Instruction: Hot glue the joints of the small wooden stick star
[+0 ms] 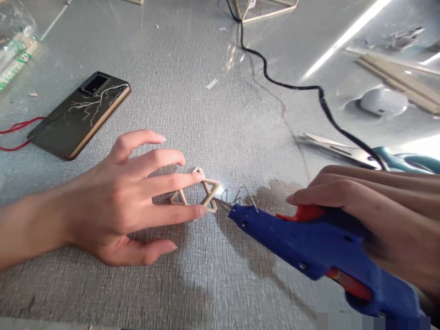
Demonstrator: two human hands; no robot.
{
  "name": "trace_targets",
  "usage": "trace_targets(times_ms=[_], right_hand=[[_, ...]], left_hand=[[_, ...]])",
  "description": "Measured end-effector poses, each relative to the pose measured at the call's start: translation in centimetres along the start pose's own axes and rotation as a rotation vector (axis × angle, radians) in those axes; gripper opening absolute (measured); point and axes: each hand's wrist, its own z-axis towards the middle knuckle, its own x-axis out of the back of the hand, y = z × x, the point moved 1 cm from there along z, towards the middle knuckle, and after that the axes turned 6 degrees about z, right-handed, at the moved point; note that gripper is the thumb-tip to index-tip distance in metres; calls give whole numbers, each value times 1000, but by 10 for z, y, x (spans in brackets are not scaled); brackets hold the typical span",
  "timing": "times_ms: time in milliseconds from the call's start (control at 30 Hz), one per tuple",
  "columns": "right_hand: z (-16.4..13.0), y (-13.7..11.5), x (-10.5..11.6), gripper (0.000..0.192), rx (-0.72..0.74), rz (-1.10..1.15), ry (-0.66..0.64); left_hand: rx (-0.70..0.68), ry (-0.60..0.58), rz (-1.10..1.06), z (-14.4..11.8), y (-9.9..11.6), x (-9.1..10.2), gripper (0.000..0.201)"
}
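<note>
My left hand [134, 197] is spread palm down over the table, fingers apart. Its index and middle fingertips press on a small star-shaped frame of thin wooden sticks [208, 197], which lies flat, partly hidden under those fingers. From the right, my right hand [371, 215] grips a blue hot glue gun [292, 238] with an orange trigger. The gun's metal nozzle reaches the star's right side, at or very near a joint of the sticks. A bent wire stand [244, 192] sticks out beside the gun's front end.
A dark phone [80, 114] with red cords lies at left. A black cable [275, 82] winds across to teal-handled scissors [347, 151]. A white rounded case [384, 101] and wooden strips [398, 82] are at right. A stick frame [270, 13] stands at the back; a plastic packet [17, 50] lies far left.
</note>
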Motion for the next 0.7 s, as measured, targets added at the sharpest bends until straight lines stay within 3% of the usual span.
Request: trace_targets(times_ms=[100, 333, 500, 700], right_hand=[[2, 0, 1, 10, 36, 20, -23], [4, -8, 6, 13, -9, -36, -49], [5, -11, 11, 5, -56, -75, -123], [9, -14, 12, 9, -77, -28, -103]], left_hand=[[8, -9, 9, 0, 0, 0, 41], [6, -13, 2, 0, 1, 1, 42], [13, -7, -26, 1, 1, 1, 43], [24, -11, -15, 1, 1, 2, 42]])
